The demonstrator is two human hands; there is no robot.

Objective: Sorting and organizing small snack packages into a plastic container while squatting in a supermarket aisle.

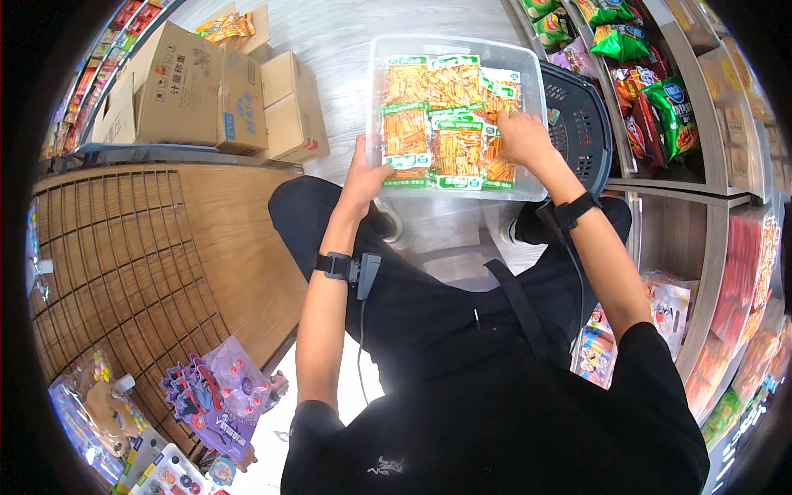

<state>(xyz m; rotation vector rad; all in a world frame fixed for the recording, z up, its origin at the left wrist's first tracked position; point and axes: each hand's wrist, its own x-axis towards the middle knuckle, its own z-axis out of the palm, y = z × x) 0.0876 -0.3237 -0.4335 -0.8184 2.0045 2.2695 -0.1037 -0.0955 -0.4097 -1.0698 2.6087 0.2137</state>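
Observation:
A clear plastic bin [458, 44] is in front of my knees. Inside it, snack packets [459, 151] with green-and-white ends and orange sticks lie flat in rows. My left hand [365, 179] grips the bin's near left side, its thumb hooked over the rim beside a front packet. My right hand [525, 137] reaches into the bin's right part, with its fingers on the packets there. Those fingertips are partly hidden among the wrappers, so whether they pinch one is unclear.
Behind the bin's right side sits a dark plastic basket [578, 133]. Shelves [711, 154] with bagged snacks line the right. Cardboard boxes [179, 86] stand at the upper left, above a wooden panel [247, 247] with a wire grid [117, 247] and hanging toy packs [213, 396].

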